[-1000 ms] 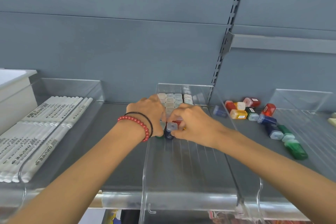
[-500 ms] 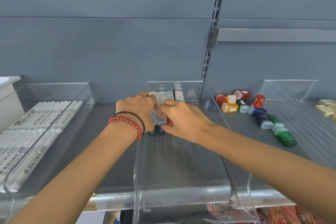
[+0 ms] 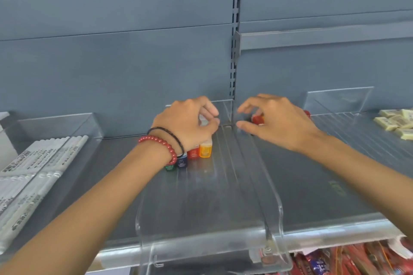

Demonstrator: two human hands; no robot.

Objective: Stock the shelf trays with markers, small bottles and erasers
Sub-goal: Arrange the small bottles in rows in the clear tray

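A clear middle tray holds small bottles at its back left. Its front row shows a green bottle, a dark blue one, a red one and an orange one. My left hand lies over the bottles behind them, thumb and forefinger curled round a white-capped bottle. My right hand hovers just right of the tray with fingers spread in a claw over a loose red bottle. The other loose bottles are hidden under this hand.
White markers fill a clear tray at the left. A ribbed clear tray on the right holds pale erasers. A slotted upright runs up the blue back wall. Packaged goods hang below the shelf edge.
My right hand has left the bottles in the middle tray and moved right, over the loose bottles. My left hand stays on the tray's bottles. The view has shifted right.
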